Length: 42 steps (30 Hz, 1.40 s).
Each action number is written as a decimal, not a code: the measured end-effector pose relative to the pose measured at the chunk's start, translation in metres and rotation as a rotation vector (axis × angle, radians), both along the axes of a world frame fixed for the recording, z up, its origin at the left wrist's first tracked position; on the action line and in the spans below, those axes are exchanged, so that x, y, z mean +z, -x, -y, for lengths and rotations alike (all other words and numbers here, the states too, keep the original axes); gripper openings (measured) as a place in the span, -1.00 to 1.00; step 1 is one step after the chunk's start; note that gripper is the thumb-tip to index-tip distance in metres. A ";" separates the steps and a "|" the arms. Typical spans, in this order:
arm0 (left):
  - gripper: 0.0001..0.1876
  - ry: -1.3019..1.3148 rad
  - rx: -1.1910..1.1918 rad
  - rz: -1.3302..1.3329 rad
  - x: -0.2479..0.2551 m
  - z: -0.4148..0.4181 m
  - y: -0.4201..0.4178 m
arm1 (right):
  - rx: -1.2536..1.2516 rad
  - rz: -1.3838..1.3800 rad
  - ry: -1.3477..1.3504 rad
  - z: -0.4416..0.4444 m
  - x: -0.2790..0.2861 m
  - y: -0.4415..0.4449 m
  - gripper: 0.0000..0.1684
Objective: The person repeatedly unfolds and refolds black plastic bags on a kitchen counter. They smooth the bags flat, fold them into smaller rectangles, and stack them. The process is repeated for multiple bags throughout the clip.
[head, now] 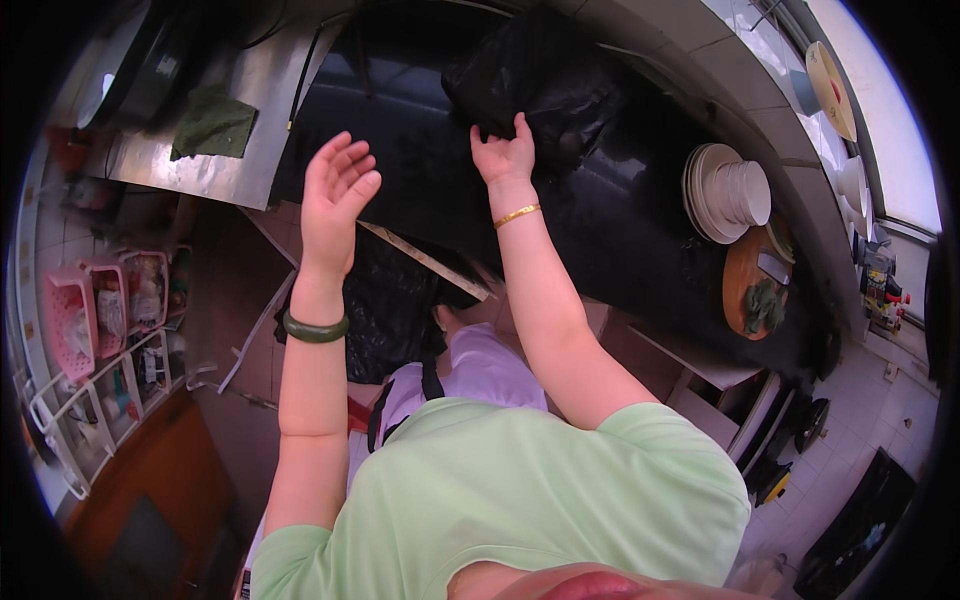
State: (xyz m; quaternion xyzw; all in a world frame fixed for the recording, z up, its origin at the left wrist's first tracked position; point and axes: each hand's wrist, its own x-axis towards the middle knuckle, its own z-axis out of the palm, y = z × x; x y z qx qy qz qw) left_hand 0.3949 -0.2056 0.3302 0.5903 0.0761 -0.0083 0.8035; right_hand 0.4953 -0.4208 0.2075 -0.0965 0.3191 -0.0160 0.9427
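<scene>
A crumpled black plastic bag (540, 71) lies on the far part of the dark, glossy countertop (405, 161). My right hand (507, 154), with a gold bangle at the wrist, is at the bag's near edge. Its thumb and fingers grip the plastic there, and some fingertips are hidden against it. My left hand (339, 176) is raised left of the bag, holding nothing, its fingers loosely bent and apart from the thumb. A dark green bangle (316, 330) circles the left wrist.
A green cloth (214, 124) rests on the metal surface at left. Stacked white bowls and plates (726, 193) stand to the right, near a round wooden board (739, 289) bearing a cleaver (772, 267) and a dark green cloth (765, 306). Pink baskets (71, 319) sit on a rack.
</scene>
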 end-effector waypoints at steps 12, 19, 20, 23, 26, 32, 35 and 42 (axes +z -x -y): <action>-0.55 -0.131 0.037 -0.336 -0.063 -0.066 0.151 | 0.264 0.236 2.629 0.077 0.092 -0.074 -0.20; -0.55 -0.033 0.178 -0.448 -0.070 -0.075 0.205 | 0.837 0.337 2.638 0.006 0.002 -0.074 -0.06; -0.56 -0.032 0.175 -0.452 -0.073 -0.077 0.211 | 0.805 0.333 2.656 0.003 -0.001 -0.074 -0.07; -0.56 -0.018 0.210 -0.463 -0.073 -0.085 0.217 | 0.700 0.304 2.794 0.002 -0.007 -0.077 -0.09; -0.58 -0.029 0.258 -0.425 -0.073 -0.092 0.219 | 0.311 0.432 2.693 -0.007 0.005 -0.069 -0.07; -0.61 -0.014 0.319 -0.404 -0.087 -0.096 0.244 | 0.152 0.676 2.518 -0.009 0.057 -0.043 -0.26; -0.62 0.052 0.341 -0.419 -0.096 -0.101 0.262 | 0.802 0.517 2.798 -0.019 0.014 -0.024 -0.22; -0.68 0.133 0.620 -0.789 -0.206 -0.106 0.384 | -0.030 1.073 2.277 -0.089 0.078 0.070 -0.68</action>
